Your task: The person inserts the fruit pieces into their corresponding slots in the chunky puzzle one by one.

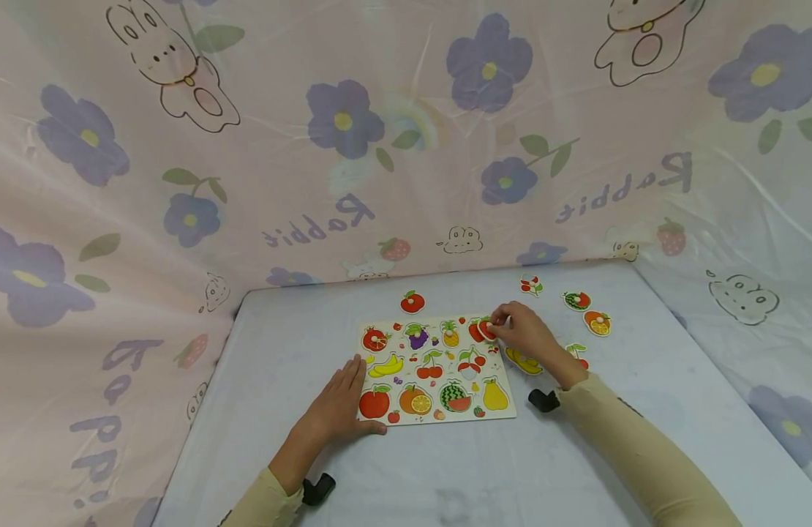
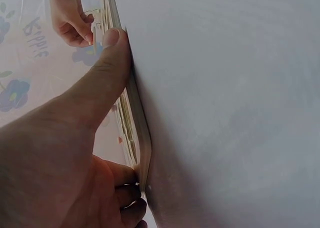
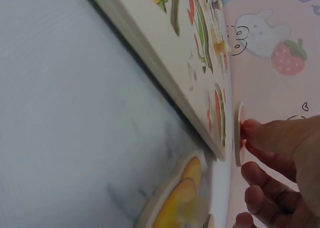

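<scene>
A wooden fruit puzzle board [image 1: 459, 420] lies on the table, with fruit pictures in rows. My left hand [image 1: 340, 402] rests at its near left corner, fingers extended along the left side and thumb along the front edge. In the left wrist view the thumb [image 2: 112, 53] presses against the board's edge. Over the far right corner, my right hand [image 1: 529, 333] pinches a red fruit puzzle piece [image 3: 239, 138] by its knob between thumb and forefinger. The piece is tilted on edge in the right wrist view. Below the right hand lies a banana piece [image 1: 524, 361], beside the board.
Right of the board lie a cherry piece [image 1: 579, 356], an orange piece [image 1: 598, 323], a watermelon piece [image 1: 577, 300] and a small red-and-white piece [image 1: 530, 285]. Behind the board is a round red piece [image 1: 412, 301]. A patterned curtain [image 1: 406, 183] encloses the table's back and sides.
</scene>
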`<state>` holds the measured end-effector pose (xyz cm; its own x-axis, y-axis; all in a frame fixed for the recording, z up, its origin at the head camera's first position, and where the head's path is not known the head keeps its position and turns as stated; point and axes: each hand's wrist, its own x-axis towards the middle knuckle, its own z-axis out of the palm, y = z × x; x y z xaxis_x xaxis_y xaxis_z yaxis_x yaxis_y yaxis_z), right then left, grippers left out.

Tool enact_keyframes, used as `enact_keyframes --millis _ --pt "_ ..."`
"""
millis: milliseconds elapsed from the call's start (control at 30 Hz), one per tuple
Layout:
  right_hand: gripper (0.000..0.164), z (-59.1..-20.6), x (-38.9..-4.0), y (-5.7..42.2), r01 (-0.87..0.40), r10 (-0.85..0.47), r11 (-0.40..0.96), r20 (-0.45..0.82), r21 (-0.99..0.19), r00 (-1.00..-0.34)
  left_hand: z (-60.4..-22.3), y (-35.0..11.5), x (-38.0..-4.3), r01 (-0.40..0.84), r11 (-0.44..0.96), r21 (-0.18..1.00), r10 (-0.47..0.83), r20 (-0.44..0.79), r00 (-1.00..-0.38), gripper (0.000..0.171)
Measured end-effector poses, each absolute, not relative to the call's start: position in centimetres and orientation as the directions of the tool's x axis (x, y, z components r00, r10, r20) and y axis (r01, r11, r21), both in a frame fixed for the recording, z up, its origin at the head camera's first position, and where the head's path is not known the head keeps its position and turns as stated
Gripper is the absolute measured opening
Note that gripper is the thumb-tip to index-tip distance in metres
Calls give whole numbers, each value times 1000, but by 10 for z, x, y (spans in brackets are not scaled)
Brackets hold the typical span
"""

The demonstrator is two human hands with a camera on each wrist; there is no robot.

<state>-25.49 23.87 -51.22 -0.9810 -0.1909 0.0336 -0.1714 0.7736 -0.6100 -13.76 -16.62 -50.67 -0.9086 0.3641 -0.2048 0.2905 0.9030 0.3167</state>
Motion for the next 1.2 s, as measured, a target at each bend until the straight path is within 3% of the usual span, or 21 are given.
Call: enact_keyframes --millis 1200 --pt "15 -516 -263 221 -207 -227 797 36 -567 -973 -508 -166 -137 298 899 320 369 -191 -910 129"
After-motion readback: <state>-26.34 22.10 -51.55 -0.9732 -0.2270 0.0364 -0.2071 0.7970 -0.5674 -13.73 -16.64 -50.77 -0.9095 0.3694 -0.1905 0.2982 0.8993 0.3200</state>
